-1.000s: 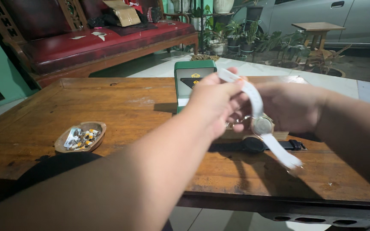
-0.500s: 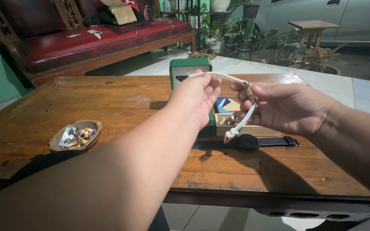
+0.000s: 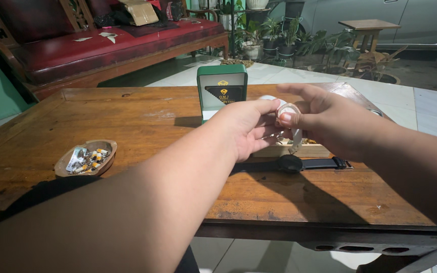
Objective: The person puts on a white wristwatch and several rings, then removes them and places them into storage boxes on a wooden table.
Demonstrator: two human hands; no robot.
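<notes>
Both of my hands hold a white-strapped watch [image 3: 289, 119] with a round gold case above the wooden table [image 3: 127, 126]. My left hand [image 3: 246, 131] grips the strap from the left. My right hand [image 3: 324, 119] pinches the case between thumb and fingers, index finger stretched out. The strap is curled into a loop between the two hands. Right below them a black watch [image 3: 292, 164] lies flat on the table, in front of a shallow wooden box [image 3: 299, 149]. An open green watch box [image 3: 222, 91] stands upright just behind my hands.
A small wooden bowl [image 3: 84, 158] with little mixed items sits at the table's left. Behind the table stand a red cushioned wooden bench [image 3: 107, 48], potted plants [image 3: 279, 38], a small wooden stool [image 3: 367, 28] and a parked silver car [image 3: 421, 20].
The white strap hung long and loose from my hands before. My hands have come closer together and lower, and the strap is now curled into a tight loop between them.
</notes>
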